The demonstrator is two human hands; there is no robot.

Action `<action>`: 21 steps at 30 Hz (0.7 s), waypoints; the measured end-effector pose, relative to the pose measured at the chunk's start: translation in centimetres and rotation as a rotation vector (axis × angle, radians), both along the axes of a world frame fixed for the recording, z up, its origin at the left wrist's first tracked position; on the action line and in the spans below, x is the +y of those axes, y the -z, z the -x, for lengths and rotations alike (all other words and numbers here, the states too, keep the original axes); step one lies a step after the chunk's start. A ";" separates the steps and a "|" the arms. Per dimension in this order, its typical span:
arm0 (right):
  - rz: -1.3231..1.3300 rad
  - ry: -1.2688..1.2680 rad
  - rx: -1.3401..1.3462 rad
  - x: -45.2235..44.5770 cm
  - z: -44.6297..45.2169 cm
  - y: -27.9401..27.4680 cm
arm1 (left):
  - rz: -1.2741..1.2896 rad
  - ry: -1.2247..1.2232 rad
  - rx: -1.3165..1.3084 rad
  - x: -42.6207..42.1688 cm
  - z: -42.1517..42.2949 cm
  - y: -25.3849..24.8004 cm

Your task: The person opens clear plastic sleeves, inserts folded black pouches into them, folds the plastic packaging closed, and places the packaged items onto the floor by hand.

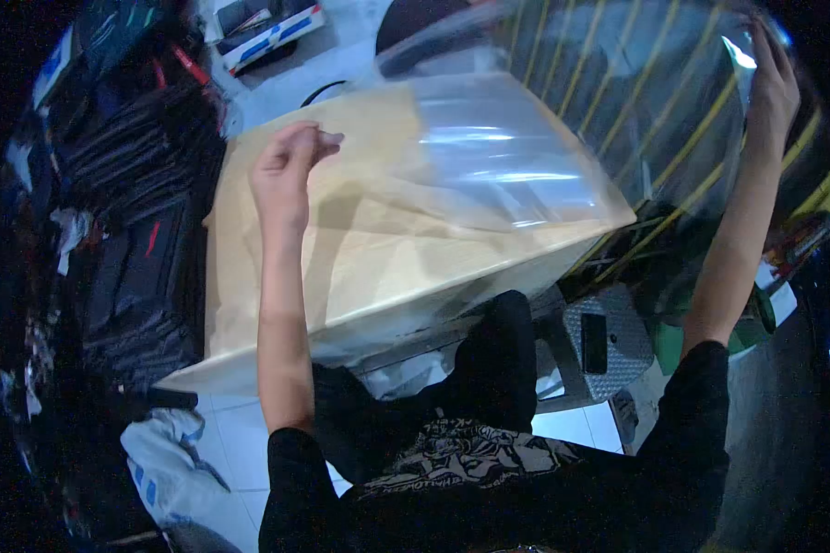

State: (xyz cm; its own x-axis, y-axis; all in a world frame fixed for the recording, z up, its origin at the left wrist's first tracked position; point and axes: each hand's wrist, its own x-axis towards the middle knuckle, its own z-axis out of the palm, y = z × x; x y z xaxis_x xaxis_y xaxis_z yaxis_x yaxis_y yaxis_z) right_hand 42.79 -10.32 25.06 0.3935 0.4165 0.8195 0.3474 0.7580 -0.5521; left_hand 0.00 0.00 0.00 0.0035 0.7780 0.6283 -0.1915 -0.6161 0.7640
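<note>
So the clear, shiny plastic sheet (503, 152) is partly down on the pale wooden tabletop (277, 276), rest not flat yet, with left hand (290, 170) curled narrow, right hand (773, 88) up by the raised part, can't tell if either's gripping.

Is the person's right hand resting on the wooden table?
No, the right hand is out past the right end of the wooden table, at the edge of the clear plastic sheet.
</note>
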 end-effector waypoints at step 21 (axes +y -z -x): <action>0.890 0.257 -1.096 14.8 8.1 36.0 | 0.573 -0.872 -0.333 -10.4 9.4 11.6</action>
